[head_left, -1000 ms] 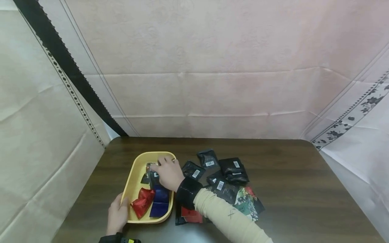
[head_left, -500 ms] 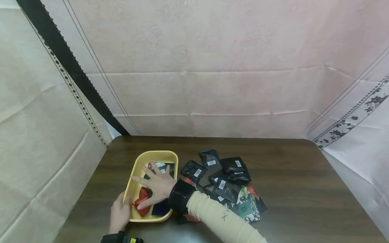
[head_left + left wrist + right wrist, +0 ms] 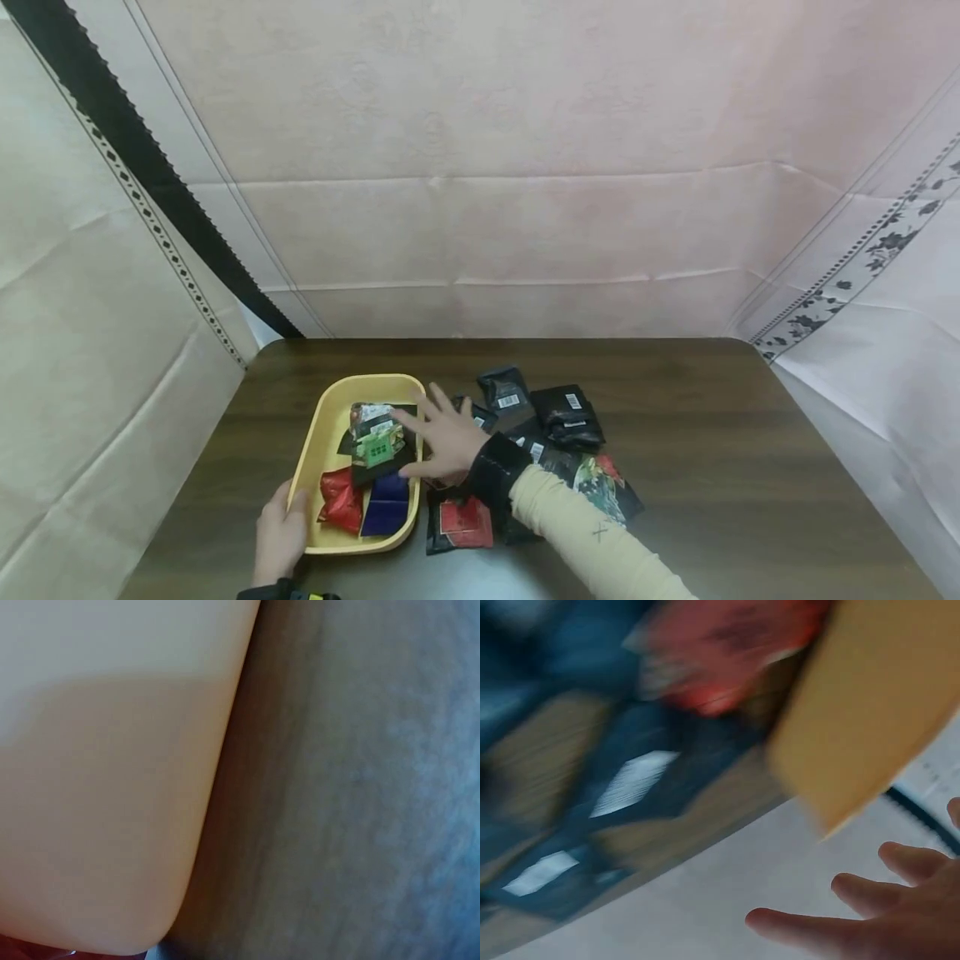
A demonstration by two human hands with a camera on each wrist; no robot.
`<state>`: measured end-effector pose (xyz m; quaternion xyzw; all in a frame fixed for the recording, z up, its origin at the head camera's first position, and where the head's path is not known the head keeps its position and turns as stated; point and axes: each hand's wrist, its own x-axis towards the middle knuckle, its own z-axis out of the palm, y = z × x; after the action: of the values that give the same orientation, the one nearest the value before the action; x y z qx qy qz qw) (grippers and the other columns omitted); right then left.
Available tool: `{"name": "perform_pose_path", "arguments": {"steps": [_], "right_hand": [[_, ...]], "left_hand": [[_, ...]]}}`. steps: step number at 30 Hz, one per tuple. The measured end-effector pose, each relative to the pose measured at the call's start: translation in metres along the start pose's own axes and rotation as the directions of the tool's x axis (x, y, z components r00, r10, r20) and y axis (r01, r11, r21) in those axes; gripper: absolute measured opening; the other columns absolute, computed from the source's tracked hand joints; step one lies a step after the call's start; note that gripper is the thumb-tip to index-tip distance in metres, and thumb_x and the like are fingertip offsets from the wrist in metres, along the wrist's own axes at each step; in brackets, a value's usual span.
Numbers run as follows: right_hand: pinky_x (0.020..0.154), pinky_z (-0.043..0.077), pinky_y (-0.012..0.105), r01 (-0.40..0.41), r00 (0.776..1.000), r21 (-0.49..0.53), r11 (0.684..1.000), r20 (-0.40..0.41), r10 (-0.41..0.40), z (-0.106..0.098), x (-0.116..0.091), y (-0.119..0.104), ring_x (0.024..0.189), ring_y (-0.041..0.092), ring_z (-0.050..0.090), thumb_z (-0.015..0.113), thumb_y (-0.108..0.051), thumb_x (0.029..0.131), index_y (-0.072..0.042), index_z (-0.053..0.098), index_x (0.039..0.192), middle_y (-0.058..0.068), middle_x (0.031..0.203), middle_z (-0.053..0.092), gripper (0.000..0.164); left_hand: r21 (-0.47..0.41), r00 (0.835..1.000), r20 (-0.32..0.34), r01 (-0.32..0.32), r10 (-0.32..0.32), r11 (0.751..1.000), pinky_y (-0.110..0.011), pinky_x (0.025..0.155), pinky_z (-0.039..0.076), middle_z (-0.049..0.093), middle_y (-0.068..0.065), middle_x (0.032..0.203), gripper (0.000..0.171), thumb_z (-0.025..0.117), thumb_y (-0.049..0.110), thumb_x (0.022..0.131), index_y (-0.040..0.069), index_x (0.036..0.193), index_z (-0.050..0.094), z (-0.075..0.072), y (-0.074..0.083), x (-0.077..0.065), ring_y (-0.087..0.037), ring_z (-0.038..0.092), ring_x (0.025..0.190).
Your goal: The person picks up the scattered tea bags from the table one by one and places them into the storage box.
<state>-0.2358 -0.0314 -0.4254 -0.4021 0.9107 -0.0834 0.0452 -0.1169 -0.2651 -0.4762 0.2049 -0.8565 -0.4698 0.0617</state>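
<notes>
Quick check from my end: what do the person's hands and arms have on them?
Both hands are bare. Above the right hand sits a wide black band, then a creased cream sleeve with a dark X. Below the left hand is a black cuff with a yellow patch beside it.

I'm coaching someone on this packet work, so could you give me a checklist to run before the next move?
1. Yellow plastic tray steadied: ok, the left hand grips its left edge.
2. Right hand free: ok, its fingers are spread and hold nothing.
3. Shiny red packet, dark blue packet and black packet with a green label inside the tray: ok.
4. Loose glossy black packets on the brown wood-grain table lying separately: not ok, several overlap.
5. Everything under the right hand and its black wristband accounted for: cannot tell, they hide part of the pile.
</notes>
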Motion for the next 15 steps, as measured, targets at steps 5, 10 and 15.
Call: {"name": "perform_pose_path", "arguments": {"steps": [5, 10, 15], "right_hand": [[0.086, 0.027, 0.069, -0.107, 0.993, 0.013, 0.994, -0.041, 0.108, 0.001, -0.024, 0.052, 0.133, 0.039, 0.013, 0.06, -0.054, 0.078, -0.028, 0.028, 0.143, 0.011, 0.149, 0.018, 0.077], [0.085, 0.026, 0.071, -0.324, 0.946, 0.033, 0.945, -0.02, 0.325, 0.002, -0.051, 0.103, 0.132, 0.041, 0.015, 0.065, -0.04, 0.076, -0.024, 0.034, 0.141, 0.013, 0.147, 0.022, 0.074], [0.086, 0.025, 0.07, -0.498, 0.866, 0.077, 0.864, -0.005, 0.5, 0.005, -0.069, 0.135, 0.131, 0.044, 0.017, 0.063, -0.043, 0.077, -0.019, 0.036, 0.14, 0.018, 0.145, 0.025, 0.072]], "left_hand": [[-0.01, 0.999, 0.019, 0.029, -0.029, 1.0, -0.053, 0.087, 0.036, 0.041, -0.037, 0.123, 0.04, 0.029, 0.011, 0.098, -0.013, 0.13, 0.034, -0.001, 0.0, 0.001, -0.043, 0.046, 0.106], [0.007, 1.0, 0.014, 0.017, -0.017, 1.0, -0.048, 0.081, 0.04, 0.045, -0.037, 0.119, 0.039, 0.031, 0.011, 0.098, -0.011, 0.129, 0.036, -0.001, -0.001, 0.001, -0.041, 0.05, 0.098], [0.011, 1.0, 0.024, 0.02, -0.02, 1.0, -0.05, 0.083, 0.038, 0.044, -0.036, 0.12, 0.039, 0.03, 0.013, 0.098, -0.011, 0.129, 0.035, -0.002, -0.001, 0.001, -0.041, 0.048, 0.101]]}}
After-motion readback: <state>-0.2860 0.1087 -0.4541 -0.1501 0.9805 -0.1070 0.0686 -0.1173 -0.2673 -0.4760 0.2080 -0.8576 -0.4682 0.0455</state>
